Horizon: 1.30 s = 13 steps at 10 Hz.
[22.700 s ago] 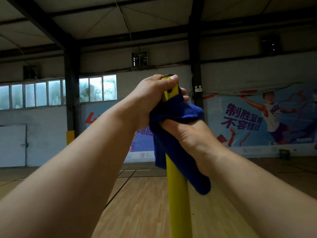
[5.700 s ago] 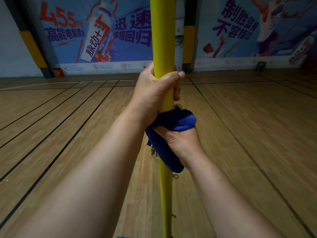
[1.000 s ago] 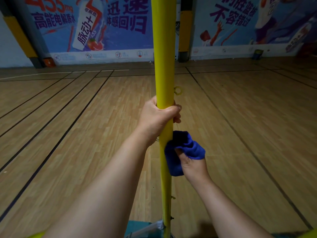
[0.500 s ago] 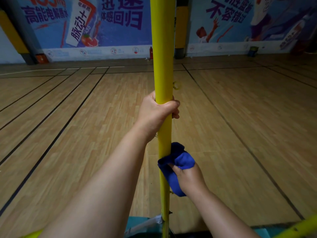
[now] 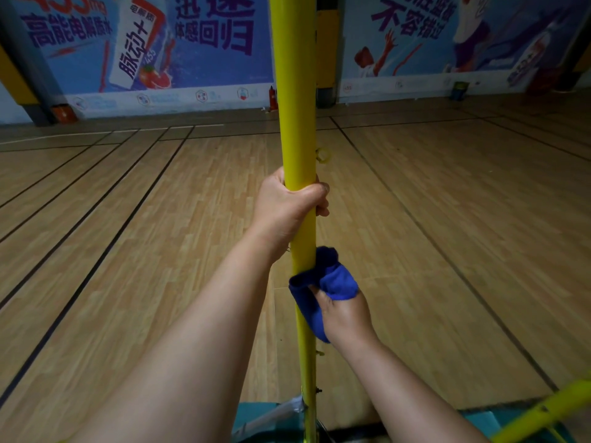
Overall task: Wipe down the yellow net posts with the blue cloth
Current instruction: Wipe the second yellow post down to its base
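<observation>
looking down from head height, two bare forearms reach forward to a yellow net post (image 5: 292,91) that stands upright through the middle of the view. at the bottom edge a teal base (image 5: 256,420) sits at the foot of the post, and a second yellow bar (image 5: 543,410) slants across the lower right corner. just above that, the right hand (image 5: 347,314) grips the blue cloth (image 5: 323,286), fingers curled into the fabric, and holds it bunched against the right side of the post; part of the cloth wraps across the post's front and a fold hangs down beside the wrist. higher up, apart from the cloth, the left hand (image 5: 287,206) is closed around the bare post, thumb across the front and fingertips showing on the right side. a small yellow ring (image 5: 322,154) sticks out from the post just above the left hand. beyond lies a wooden court floor (image 5: 447,219) marked with dark lines. at the far end a wall carries blue printed banners (image 5: 144,46) with large characters and a drink bottle picture, and a padded yellow column (image 5: 327,49) stands behind the post.
</observation>
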Tool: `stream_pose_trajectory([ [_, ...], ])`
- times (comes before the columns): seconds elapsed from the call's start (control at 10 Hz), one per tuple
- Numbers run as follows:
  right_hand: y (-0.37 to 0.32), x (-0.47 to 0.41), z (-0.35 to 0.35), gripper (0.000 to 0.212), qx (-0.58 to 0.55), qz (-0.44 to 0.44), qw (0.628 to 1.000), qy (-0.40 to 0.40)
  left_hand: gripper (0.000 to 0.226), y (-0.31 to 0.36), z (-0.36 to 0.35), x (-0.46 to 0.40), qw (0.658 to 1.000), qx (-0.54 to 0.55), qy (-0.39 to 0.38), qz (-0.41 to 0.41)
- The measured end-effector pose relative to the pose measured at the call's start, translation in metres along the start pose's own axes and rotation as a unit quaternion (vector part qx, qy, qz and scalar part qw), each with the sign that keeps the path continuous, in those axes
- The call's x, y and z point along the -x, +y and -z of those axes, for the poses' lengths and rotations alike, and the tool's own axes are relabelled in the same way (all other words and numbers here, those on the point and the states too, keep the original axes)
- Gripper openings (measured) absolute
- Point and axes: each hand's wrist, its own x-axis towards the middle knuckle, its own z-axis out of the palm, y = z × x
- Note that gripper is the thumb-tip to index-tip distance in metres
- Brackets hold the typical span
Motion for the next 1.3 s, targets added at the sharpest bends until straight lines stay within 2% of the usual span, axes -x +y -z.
stream_pose_trajectory([
  [0.1,-0.007,0.003,-0.002,0.010,0.314,0.112,0.938,0.096,0.021,0.000,-0.001,0.000,1.000,-0.005,0.008,0.002],
  [0.2,-0.002,0.001,0.004,0.018,0.307,0.136,0.936,0.104,0.024,0.000,-0.003,0.002,0.999,-0.018,0.027,-0.003],
  [0.3,-0.001,0.002,0.003,0.023,0.199,0.078,0.977,0.006,0.026,-0.001,-0.004,0.002,0.996,-0.072,0.056,-0.018],
  [0.4,0.008,0.001,0.006,0.012,0.157,0.038,0.987,0.011,0.027,-0.006,-0.006,0.003,0.989,-0.120,0.085,-0.028],
  [0.5,0.018,0.009,0.014,0.026,0.205,0.014,0.974,0.093,0.031,-0.010,-0.009,0.007,0.983,-0.146,0.106,-0.036],
  [0.6,0.025,0.006,0.018,0.030,0.189,-0.014,0.974,0.123,0.034,-0.019,-0.010,0.012,0.982,-0.140,0.125,-0.030],
  [0.7,0.027,0.006,0.015,0.030,0.110,-0.062,0.984,0.128,0.033,-0.028,-0.010,0.020,0.979,-0.144,0.141,-0.022],
  [0.8,0.035,0.013,0.018,0.032,0.130,-0.065,0.987,0.074,0.030,-0.033,-0.008,0.020,0.986,-0.105,0.130,-0.002],
  [0.9,0.041,0.016,0.010,0.029,0.049,-0.080,0.995,0.026,0.021,-0.034,-0.007,0.022,0.993,-0.035,0.112,0.021],
  [1.0,0.039,0.011,0.009,0.022,-0.010,-0.112,0.993,0.037,0.023,-0.036,-0.006,0.024,0.994,-0.008,0.099,0.037],
  [1.1,0.042,0.007,0.007,0.012,-0.102,-0.093,0.990,0.033,0.018,-0.037,-0.006,0.025,0.995,0.011,0.089,0.045],
  [1.2,0.051,0.005,0.009,0.022,-0.102,-0.081,0.989,0.063,0.006,-0.037,-0.008,0.030,0.995,0.055,0.074,0.042],
  [1.3,0.056,0.000,0.017,0.022,-0.087,-0.077,0.992,0.051,0.007,-0.039,-0.008,0.030,0.994,0.072,0.068,0.048],
])
